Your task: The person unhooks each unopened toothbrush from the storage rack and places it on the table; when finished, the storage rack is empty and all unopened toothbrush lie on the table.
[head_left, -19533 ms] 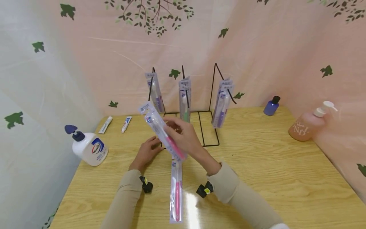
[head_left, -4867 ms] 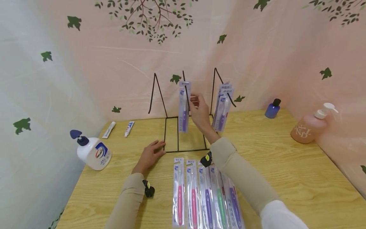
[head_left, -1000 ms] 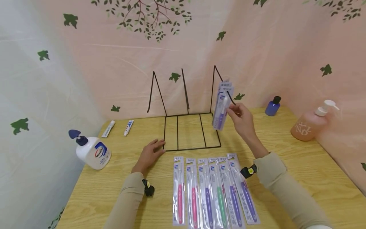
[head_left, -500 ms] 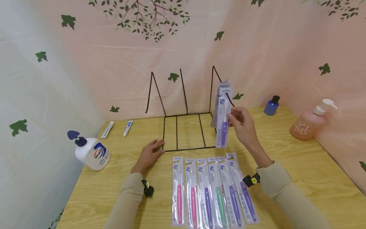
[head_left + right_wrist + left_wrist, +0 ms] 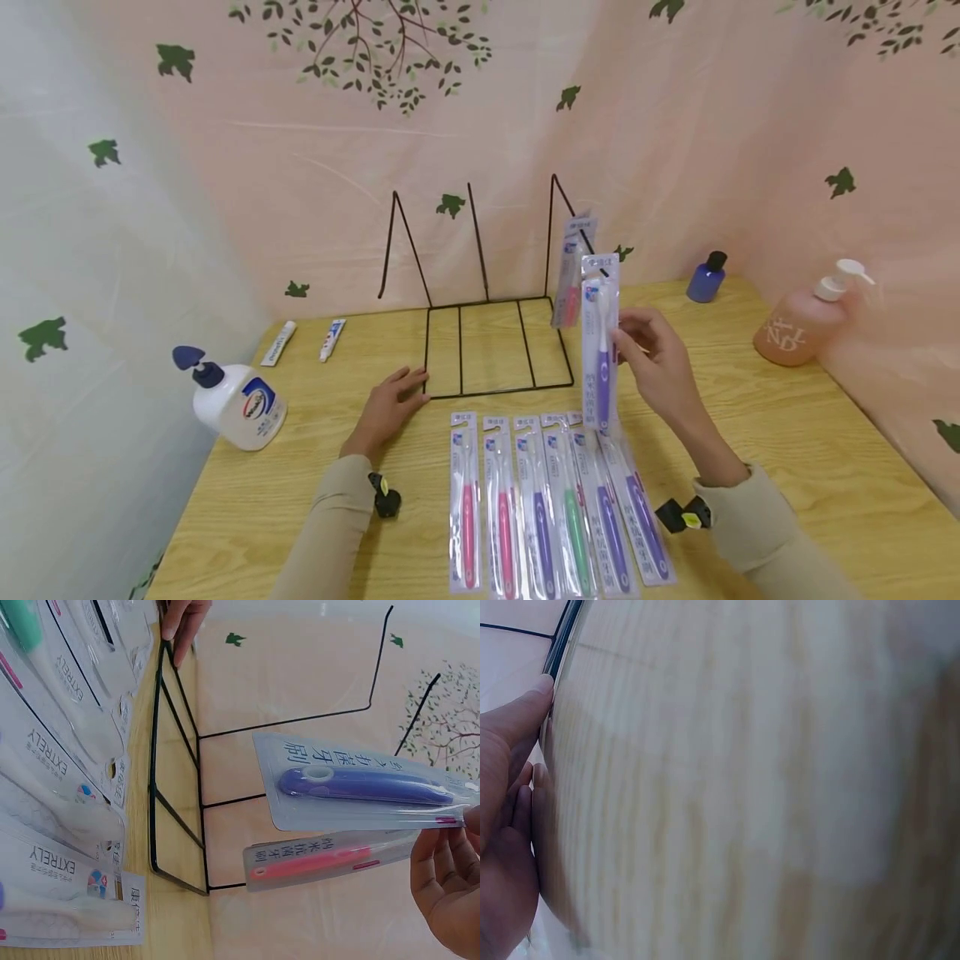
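Observation:
My right hand (image 5: 660, 367) pinches the edge of a packaged purple toothbrush (image 5: 602, 358) between thumb and fingers. The package hangs upright, its top overlapping the front tip of the black wire rack's right hook. Behind it on that hook hangs a packaged pink toothbrush (image 5: 315, 860). My left hand (image 5: 386, 410) rests on the table, its fingertips at the front left corner of the wire rack (image 5: 498, 391). In the left wrist view the fingers touch the dark wire. Several packaged toothbrushes lie in a row before the rack, including a pink one (image 5: 468, 533) and a green one (image 5: 576, 533).
On the left stand a white pump bottle (image 5: 238, 408) and two small toothpaste tubes, one white (image 5: 280, 343) and one blue and white (image 5: 332, 340). A blue bottle (image 5: 705, 283) and a pink pump bottle (image 5: 798, 325) stand on the right. A printed curtain (image 5: 337, 225) backs the table.
Toothbrushes hung on all three hooks earlier; the left and middle hooks are now bare and the row has grown. Just now my right hand drew the purple toothbrush forward along the right hook.

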The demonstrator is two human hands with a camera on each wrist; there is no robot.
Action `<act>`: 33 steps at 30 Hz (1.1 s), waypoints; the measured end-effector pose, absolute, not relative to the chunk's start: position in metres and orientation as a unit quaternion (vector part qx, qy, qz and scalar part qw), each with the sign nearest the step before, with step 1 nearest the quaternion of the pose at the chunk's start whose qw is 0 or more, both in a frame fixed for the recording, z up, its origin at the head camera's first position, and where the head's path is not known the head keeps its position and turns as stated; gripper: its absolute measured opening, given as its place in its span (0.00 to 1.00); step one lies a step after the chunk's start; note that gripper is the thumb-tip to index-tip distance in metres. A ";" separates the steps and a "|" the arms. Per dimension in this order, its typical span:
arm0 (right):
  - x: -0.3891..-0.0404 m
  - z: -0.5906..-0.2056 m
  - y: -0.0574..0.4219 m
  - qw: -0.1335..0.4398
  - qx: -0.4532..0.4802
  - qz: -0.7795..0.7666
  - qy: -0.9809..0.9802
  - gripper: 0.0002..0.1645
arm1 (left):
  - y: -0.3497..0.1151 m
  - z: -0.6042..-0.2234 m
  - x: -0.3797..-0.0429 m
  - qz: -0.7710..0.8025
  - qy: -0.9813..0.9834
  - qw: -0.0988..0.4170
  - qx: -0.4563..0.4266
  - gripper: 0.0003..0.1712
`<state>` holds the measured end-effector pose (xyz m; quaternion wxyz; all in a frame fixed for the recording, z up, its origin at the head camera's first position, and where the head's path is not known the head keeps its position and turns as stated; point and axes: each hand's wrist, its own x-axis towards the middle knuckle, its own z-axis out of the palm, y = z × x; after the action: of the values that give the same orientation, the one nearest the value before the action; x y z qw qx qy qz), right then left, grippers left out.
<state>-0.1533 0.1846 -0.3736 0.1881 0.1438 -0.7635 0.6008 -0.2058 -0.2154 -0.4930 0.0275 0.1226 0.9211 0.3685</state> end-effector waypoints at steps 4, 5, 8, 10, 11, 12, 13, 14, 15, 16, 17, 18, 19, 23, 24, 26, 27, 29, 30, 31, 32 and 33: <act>-0.141 -0.370 0.188 0.193 0.162 0.596 -0.763 0.14 | -0.216 -0.495 -0.206 0.365 0.923 0.028 0.122 0.27; -0.138 -0.370 0.189 0.196 0.165 0.591 -0.765 0.14 | -0.216 -0.495 -0.206 0.366 0.922 0.029 0.120 0.27; -0.130 -0.368 0.194 0.204 0.171 0.576 -0.773 0.15 | -0.217 -0.495 -0.206 0.367 0.922 0.028 0.120 0.28; -0.126 -0.368 0.198 0.207 0.162 0.568 -0.780 0.15 | -0.217 -0.494 -0.206 0.367 0.922 0.028 0.120 0.28; -0.124 -0.369 0.201 0.208 0.154 0.563 -0.785 0.15 | -0.217 -0.494 -0.206 0.367 0.922 0.028 0.119 0.28; -0.122 -0.370 0.204 0.207 0.147 0.559 -0.790 0.16 | -0.217 -0.495 -0.206 0.366 0.923 0.027 0.120 0.28; -0.121 -0.372 0.208 0.205 0.139 0.554 -0.795 0.16 | -0.217 -0.495 -0.206 0.368 0.922 0.028 0.118 0.28; -0.119 -0.375 0.211 0.202 0.129 0.549 -0.801 0.16 | -0.217 -0.495 -0.206 0.367 0.922 0.028 0.118 0.28; -0.118 -0.377 0.216 0.198 0.120 0.545 -0.805 0.16 | -0.216 -0.495 -0.206 0.366 0.923 0.028 0.118 0.28; -0.116 -0.381 0.220 0.193 0.113 0.542 -0.810 0.16 | -0.216 -0.495 -0.206 0.364 0.923 0.028 0.119 0.28; -0.115 -0.385 0.225 0.186 0.106 0.537 -0.816 0.16 | -0.216 -0.496 -0.206 0.362 0.924 0.027 0.121 0.28; -0.114 -0.389 0.230 0.177 0.099 0.533 -0.822 0.16 | -0.216 -0.496 -0.206 0.361 0.924 0.027 0.121 0.28; -0.112 -0.394 0.235 0.166 0.091 0.529 -0.827 0.16 | -0.216 -0.495 -0.206 0.359 0.925 0.027 0.122 0.28; -0.106 -0.415 0.253 0.094 0.052 0.498 -0.860 0.18 | -0.216 -0.495 -0.207 0.358 0.925 0.030 0.119 0.28; -0.104 -0.420 0.257 0.071 0.041 0.491 -0.867 0.19 | -0.216 -0.494 -0.207 0.359 0.925 0.031 0.118 0.28; -0.102 -0.431 0.262 0.026 0.017 0.478 -0.878 0.20 | -0.216 -0.494 -0.207 0.357 0.926 0.029 0.121 0.28; -0.101 -0.437 0.264 0.005 0.007 0.474 -0.880 0.20 | -0.216 -0.494 -0.207 0.358 0.925 0.028 0.123 0.28; -0.099 -0.446 0.266 -0.027 -0.011 0.467 -0.884 0.21 | -0.216 -0.493 -0.207 0.357 0.925 0.024 0.127 0.28; -0.098 -0.450 0.266 -0.038 -0.019 0.462 -0.886 0.20 | -0.216 -0.493 -0.207 0.355 0.925 0.022 0.130 0.28; -0.097 -0.454 0.266 -0.045 -0.024 0.456 -0.888 0.20 | -0.216 -0.493 -0.207 0.357 0.925 0.022 0.131 0.28; -0.096 -0.457 0.266 -0.054 -0.028 0.451 -0.890 0.20 | -0.216 -0.493 -0.207 0.358 0.924 0.021 0.132 0.28; -0.095 -0.459 0.265 -0.059 -0.029 0.446 -0.893 0.20 | -0.216 -0.493 -0.206 0.360 0.923 0.022 0.130 0.28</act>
<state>-0.0953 0.2649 -0.4591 -0.0594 -0.0294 -0.8927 0.4457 -0.2065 -0.2156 -0.4934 0.0216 0.1300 0.9234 0.3605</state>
